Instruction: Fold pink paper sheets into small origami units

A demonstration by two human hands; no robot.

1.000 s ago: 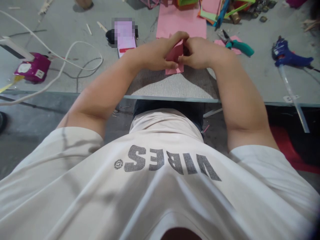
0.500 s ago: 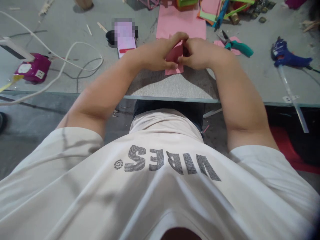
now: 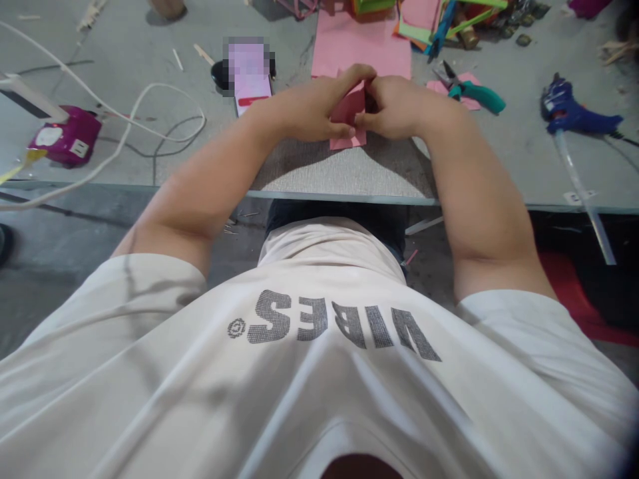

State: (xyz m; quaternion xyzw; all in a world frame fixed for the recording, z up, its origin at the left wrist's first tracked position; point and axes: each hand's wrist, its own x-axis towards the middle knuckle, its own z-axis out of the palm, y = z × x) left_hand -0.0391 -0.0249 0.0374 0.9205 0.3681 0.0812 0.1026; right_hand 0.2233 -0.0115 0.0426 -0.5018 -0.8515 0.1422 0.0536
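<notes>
A small piece of pink paper [image 3: 349, 110], seemingly folded, is held between my two hands just above the table's near edge. My left hand [image 3: 332, 106] grips it from the left, thumb on the near part and index finger arched over the far end. From the right, my right hand [image 3: 392, 106] closes on the same paper, its thumb tip close to the left thumb. The fingers beneath and behind the paper are partly hidden. Beyond the hands lies a larger pink sheet [image 3: 362, 50], flat on the grey table [image 3: 299, 169].
Pliers with teal handles [image 3: 479, 93] rest on pink scraps at the right, with a blue glue gun [image 3: 579, 113] farther right. A phone [image 3: 252, 76] lies left of the hands. White cable [image 3: 132, 126] loops near a magenta box [image 3: 74, 136]. Coloured paper [image 3: 422, 16] is piled behind.
</notes>
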